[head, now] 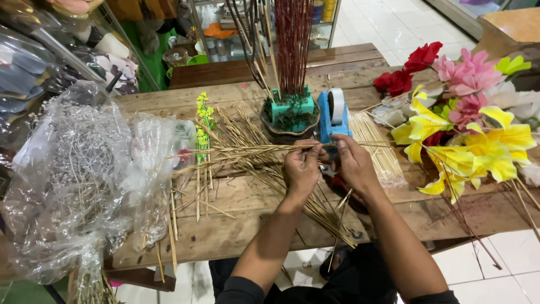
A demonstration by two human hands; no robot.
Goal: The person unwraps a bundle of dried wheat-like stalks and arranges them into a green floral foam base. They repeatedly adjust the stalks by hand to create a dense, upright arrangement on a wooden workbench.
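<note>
Dried straw-coloured grass stem (247,148), thin, lies level above wooden plank counter (236,231), pinched at one end by left hand (302,169) and right hand (351,160), both closed on it. Risk: brittle stem snaps under twist; far tip snags loose straw pile (253,160); elbow nudges blue tape dispenser (333,115).

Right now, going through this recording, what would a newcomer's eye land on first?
Probably the heap of yellow, pink and red artificial flowers on the table's right side. Next, the left hand and right hand at centre, pinching a thin dried stem above scattered straw-coloured stalks. Behind them stands a bowl with green foam holding dark red sticks, beside a blue tape dispenser.
</note>
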